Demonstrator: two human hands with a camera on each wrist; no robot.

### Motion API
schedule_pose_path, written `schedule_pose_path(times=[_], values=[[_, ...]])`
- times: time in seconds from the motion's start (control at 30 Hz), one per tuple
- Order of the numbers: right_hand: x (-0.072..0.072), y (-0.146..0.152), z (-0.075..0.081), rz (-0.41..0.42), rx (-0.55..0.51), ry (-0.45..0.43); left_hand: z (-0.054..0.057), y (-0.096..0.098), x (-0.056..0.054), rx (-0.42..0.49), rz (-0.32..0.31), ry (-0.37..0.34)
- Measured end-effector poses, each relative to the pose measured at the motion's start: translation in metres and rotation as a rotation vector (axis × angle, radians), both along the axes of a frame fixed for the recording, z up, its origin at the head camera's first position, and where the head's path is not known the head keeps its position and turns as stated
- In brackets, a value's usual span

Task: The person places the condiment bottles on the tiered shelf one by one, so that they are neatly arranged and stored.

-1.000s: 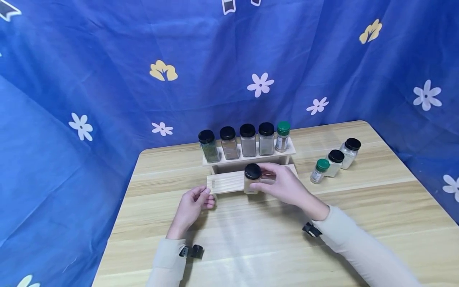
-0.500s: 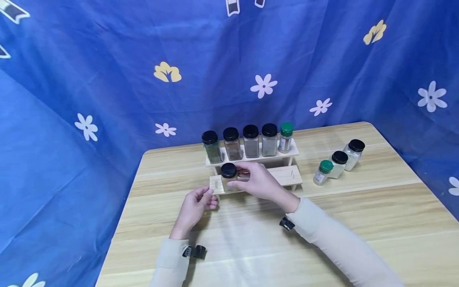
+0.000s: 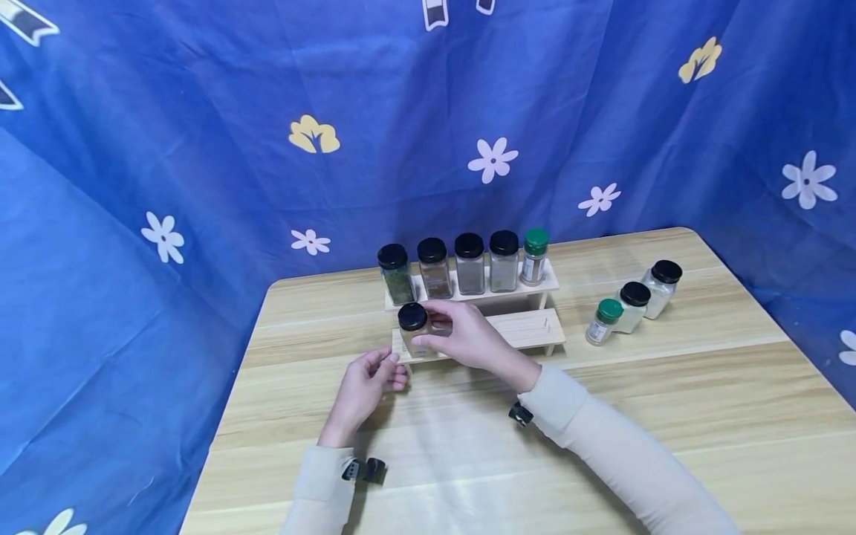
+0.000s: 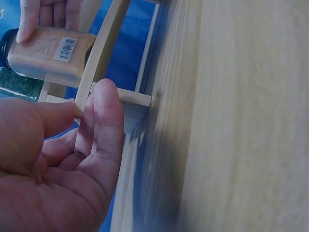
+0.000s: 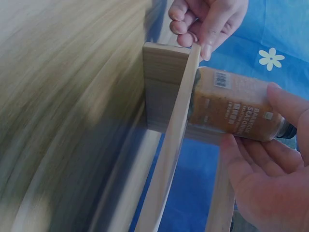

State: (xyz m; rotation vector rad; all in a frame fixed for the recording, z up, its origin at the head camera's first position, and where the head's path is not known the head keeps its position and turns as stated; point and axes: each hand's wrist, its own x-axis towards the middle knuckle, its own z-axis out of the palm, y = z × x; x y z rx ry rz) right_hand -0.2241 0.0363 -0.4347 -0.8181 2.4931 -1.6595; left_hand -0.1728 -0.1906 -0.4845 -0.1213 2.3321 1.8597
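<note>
My right hand (image 3: 464, 338) grips a square seasoning jar (image 3: 412, 318) with a black lid and orange-brown contents. The jar stands upright at the left end of the lower shelf of a two-tier wooden spice rack (image 3: 524, 329). In the right wrist view, thumb and fingers hold either side of the labelled jar (image 5: 231, 104), whose base is at the shelf board. My left hand (image 3: 364, 386) pinches the front left corner of that shelf; the left wrist view shows thumb and fingers of this hand (image 4: 72, 145) on both faces of the board's edge.
On the upper tier stand several black-lidded jars (image 3: 470, 264) and a green-lidded shaker (image 3: 533, 256). Right of the rack, a small green-capped shaker (image 3: 602, 323) and two black-lidded jars (image 3: 631, 306) with pale contents stand on the wooden table (image 3: 669, 416). A blue curtain (image 3: 401, 111) hangs behind.
My right hand has moved the seasoning jar leftward along the lower shelf, from near its middle to its left end. The left hand has kept its pinch on the shelf corner.
</note>
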Motion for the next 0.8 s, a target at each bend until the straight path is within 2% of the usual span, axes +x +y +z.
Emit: schedule_pose_path(times=[0.2,0.43,0.63,0.8], values=[[0.001,0.011,-0.001,-0.014,-0.098,-0.061,-0.001,0.001,-0.001,-0.001,0.005,0.000],[0.010,0.051,-0.003,-0.071,-0.173,-0.108,-0.003,0.000,-0.002,0.009,-0.002,0.001],[0.021,0.098,-0.002,-0.156,-0.163,-0.105,-0.003,-0.001,-0.002,0.015,-0.014,-0.003],[0.028,0.141,-0.001,-0.235,-0.120,-0.044,-0.002,-0.001,-0.002,0.005,-0.009,-0.008]])
